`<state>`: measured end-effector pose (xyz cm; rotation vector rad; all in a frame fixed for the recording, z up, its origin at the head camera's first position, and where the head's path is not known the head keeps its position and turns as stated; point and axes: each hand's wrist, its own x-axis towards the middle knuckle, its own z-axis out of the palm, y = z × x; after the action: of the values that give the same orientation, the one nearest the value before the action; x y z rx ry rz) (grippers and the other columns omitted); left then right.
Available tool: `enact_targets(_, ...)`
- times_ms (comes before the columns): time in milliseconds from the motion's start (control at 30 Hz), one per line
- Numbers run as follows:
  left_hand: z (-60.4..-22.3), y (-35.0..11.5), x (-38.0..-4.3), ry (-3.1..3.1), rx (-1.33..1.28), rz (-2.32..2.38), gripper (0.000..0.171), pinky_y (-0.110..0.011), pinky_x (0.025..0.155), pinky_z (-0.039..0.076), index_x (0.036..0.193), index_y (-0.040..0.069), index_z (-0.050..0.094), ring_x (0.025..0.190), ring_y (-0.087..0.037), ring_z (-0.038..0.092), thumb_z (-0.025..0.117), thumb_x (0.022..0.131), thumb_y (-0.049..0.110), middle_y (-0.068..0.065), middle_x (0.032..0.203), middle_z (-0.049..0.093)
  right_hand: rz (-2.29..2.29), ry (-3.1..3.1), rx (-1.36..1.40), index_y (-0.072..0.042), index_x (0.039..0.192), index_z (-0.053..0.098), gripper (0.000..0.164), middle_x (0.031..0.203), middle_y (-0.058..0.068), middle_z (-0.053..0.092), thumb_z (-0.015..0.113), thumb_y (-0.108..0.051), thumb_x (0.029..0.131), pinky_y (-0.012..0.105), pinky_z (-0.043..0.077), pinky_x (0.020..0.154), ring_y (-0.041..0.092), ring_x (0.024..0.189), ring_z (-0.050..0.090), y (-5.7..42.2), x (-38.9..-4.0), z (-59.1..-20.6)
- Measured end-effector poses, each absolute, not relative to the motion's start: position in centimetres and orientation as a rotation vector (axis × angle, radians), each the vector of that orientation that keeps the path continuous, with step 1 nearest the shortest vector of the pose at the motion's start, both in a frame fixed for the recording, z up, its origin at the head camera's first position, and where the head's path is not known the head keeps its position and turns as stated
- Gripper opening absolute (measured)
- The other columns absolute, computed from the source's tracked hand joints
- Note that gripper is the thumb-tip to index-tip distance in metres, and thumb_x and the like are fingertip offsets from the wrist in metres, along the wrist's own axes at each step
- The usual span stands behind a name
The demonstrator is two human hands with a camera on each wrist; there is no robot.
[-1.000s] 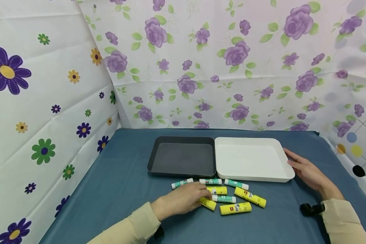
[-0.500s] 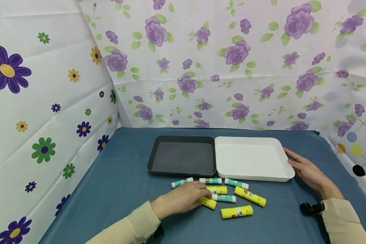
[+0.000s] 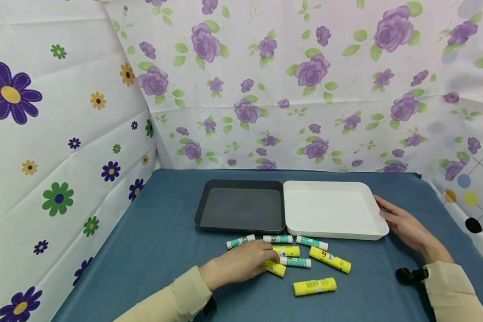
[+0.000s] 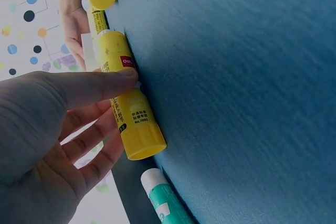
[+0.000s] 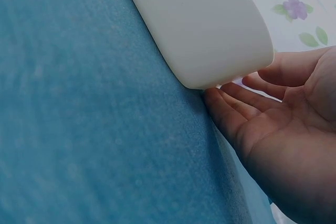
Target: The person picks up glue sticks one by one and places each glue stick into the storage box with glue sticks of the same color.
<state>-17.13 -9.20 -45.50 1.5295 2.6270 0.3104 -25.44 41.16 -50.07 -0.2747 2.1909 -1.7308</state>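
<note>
In the head view my left hand (image 3: 241, 264) is over the cluster of glue sticks. It pinches a yellow glue stick (image 4: 128, 103), thumb on the near side and fingers behind; the hand hides part of this stick from above. Teal-and-white glue sticks (image 3: 295, 262) and more yellow ones (image 3: 330, 259) lie close around it on the cloth. One yellow glue stick (image 3: 315, 286) lies apart, nearest the front. My right hand (image 3: 408, 230) holds the right end of the white tray (image 5: 210, 30), thumb near the rim and fingertips at its lower edge.
A dark grey tray (image 3: 241, 183) stands left of the white tray, side against side. Blue cloth (image 3: 157, 277) covers the table. Flowered sheets (image 3: 265, 89) hang behind and at the left, and a dotted sheet (image 3: 475, 192) hangs at the right.
The frontmost yellow glue stick has rolled a little toward me and slightly right, turning its printed side. Both hands and the trays stay where they were.
</note>
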Motion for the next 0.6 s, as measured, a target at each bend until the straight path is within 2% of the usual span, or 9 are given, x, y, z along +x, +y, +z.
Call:
enact_targets(300,-45.55,-9.15,-16.99,2.615,1.534,0.332,0.035,-0.017,0.105,0.044,0.128,0.022,0.072,0.118,-0.004,0.062,0.08,0.094,0.013,0.01,0.123,0.068,-1.731,2.198,-0.263,-0.015,0.168,-0.004,0.077,0.171,0.018,-0.016,0.045,-0.037,0.113,0.005,0.038,0.093,0.036,0.158,-0.011,41.22,-25.33,-50.16)
enact_targets(600,-44.97,-9.3,-17.28,2.591,1.471,0.362,0.037,-0.015,0.101,0.046,0.131,0.022,0.07,0.118,-0.004,0.061,0.079,0.095,0.014,0.01,0.125,0.066,-1.73,2.216,-0.289,-0.016,0.168,-0.002,0.075,0.172,0.018,-0.014,0.044,-0.036,0.113,0.006,0.039,0.095,0.014,0.156,0.006,41.21,-25.26,-50.25)
